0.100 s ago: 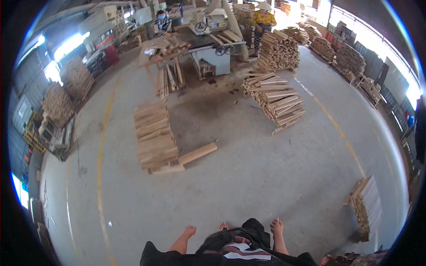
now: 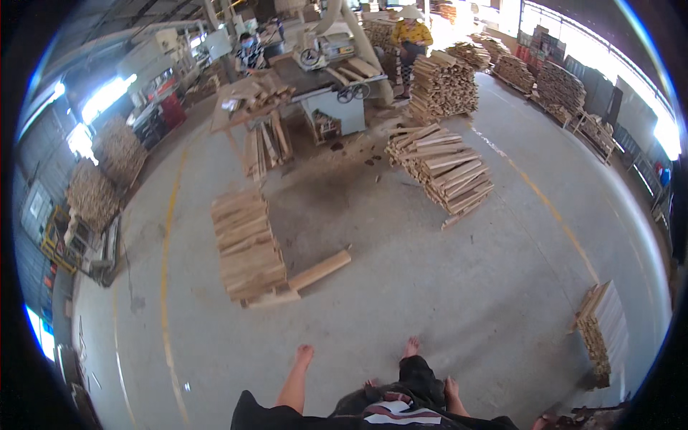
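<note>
My left hand (image 2: pixel 305 353) hangs out ahead of my body at the lower middle, its fingers loose and holding nothing I can see. Close by my right side is my right hand (image 2: pixel 451 388), also bare, with its fingers slack. Neither hand touches anything. The thing nearest my left hand is a low stack of wooden boards (image 2: pixel 247 247) on the floor ahead. One loose board (image 2: pixel 320 270) juts out to the right from its near end. Farther ahead on the right, a fanned pile of wood strips (image 2: pixel 441 168) lies on the floor.
At the lower right stands a neat stack of strips (image 2: pixel 600 333). A saw machine with a dark table (image 2: pixel 304 75) is ahead, beside a wooden table (image 2: pixel 247 107) bearing boards. A person in yellow (image 2: pixel 411 34) stands behind a tall wood stack (image 2: pixel 443 86); another person (image 2: pixel 250 54) is left of the machine.
My right foot has come forward, and my left hand has swung forward while my right hand has drawn back. The near board stacks sit lower in view.
</note>
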{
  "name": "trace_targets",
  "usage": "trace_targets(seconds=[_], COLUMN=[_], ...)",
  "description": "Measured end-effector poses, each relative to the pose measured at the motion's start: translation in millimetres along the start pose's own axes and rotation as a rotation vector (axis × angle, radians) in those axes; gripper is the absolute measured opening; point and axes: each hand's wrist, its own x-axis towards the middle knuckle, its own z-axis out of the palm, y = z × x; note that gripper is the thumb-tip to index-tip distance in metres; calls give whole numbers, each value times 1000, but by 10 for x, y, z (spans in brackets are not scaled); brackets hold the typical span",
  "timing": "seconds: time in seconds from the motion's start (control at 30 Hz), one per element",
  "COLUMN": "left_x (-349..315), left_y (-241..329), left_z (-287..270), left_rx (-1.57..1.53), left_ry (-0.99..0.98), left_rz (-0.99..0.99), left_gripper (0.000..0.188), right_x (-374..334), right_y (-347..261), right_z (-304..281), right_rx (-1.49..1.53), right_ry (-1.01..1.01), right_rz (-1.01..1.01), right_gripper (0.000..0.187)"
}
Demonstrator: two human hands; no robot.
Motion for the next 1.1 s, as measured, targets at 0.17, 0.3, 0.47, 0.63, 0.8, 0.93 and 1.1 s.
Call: trace_targets(seconds=[0.17, 0.3, 0.47, 0.63, 0.8, 0.93, 1.1], left_x=[1096, 1099, 1683, 2630, 4048, 5599, 7742], left_y=[1521, 1934, 2691, 3333, 4060, 5002, 7321], left_z=[300, 941, 1574, 1696, 1506, 1124, 552], left_rx=[-317, -1, 156, 111, 181, 555, -538], left_ry=[118, -30, -248, -261, -269, -166, 119], left_rz=[-59, -364, -407, -426, -257, 190, 126], left_gripper=[27, 29, 30, 32, 34, 37, 36], right_x=[677, 1320, 2896, 4177, 4670, 4917, 5220], right_y=[-499, -1669, -3751, -6168, -7672, -8127, -8489], right_z=[233, 408, 944, 1699, 2619, 3226, 4054], right_rx=[-32, -78, -65, 139, 135, -71, -113], right_ry=[-63, -94, -20, -52, -24, -68, -59], right_rz=[431, 501, 312, -98, -84, 21, 246], right_gripper=[41, 42, 43, 46, 40, 37, 36])
